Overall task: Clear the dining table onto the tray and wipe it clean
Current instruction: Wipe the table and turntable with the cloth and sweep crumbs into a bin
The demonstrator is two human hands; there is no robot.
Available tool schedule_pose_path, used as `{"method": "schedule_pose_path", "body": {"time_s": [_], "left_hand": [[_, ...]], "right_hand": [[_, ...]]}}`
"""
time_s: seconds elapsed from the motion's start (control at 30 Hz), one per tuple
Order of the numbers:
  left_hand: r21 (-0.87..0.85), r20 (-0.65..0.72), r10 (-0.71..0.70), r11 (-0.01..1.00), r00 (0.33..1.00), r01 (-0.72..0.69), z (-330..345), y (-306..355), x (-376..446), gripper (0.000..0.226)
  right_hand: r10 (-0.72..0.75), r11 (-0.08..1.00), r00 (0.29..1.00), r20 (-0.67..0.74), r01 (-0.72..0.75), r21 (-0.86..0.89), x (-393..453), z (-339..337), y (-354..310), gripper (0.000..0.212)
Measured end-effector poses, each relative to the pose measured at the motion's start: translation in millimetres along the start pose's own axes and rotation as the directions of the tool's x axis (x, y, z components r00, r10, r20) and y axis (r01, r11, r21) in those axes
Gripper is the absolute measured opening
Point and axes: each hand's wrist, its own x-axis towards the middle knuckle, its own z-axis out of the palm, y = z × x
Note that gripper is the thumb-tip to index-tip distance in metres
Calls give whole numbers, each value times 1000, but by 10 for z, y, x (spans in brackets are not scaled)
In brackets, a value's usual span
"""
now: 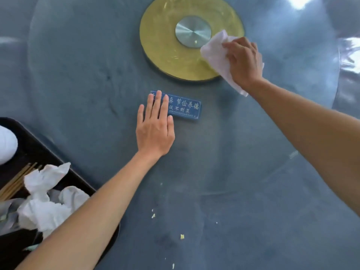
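My right hand (243,61) grips a white cloth (216,53) and presses it on the right side of a round gold disc (161,36) with a silver hub (192,31) at the table's centre. My left hand (154,125) lies flat with straight fingers on the blue-grey table (78,75), its fingertips over the left end of a blue sign plate (183,107) with gold characters. A black tray (37,151) at the lower left holds crumpled white napkins (46,201), wooden chopsticks (17,178) and a white dish (6,144).
Small yellowish crumbs (182,236) are scattered on the table near the front edge, between my arms. A glossy transparent sheet covers the table, wrinkled at the far right (348,61). Bright light reflects at the top right.
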Motion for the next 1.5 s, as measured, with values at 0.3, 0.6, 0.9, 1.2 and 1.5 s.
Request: {"method": "schedule_pose_path", "body": {"time_s": [0.3,0.6,0.9,1.2,1.5], "left_hand": [[-58,-29,117,991,993,-119,-199,-672,294,57],[-19,-22,46,999,999,-46,-405,-862,390,50],[-43,-25,-87,995,996,86,-76,-195,-2,61],[12,-16,43,999,999,-43,-240,-829,290,57],[-40,30,-83,996,996,84,-314,-511,84,60]], "right_hand": [[-561,827,818,127,559,57,-1469,389,-706,35],[-613,756,786,80,555,347,-2227,86,-813,39],[53,998,999,0,-53,-18,75,257,-305,47],[-656,753,746,112,637,164,-2305,393,-850,39],[-531,795,844,-75,527,300,-1848,-12,-941,47]]}}
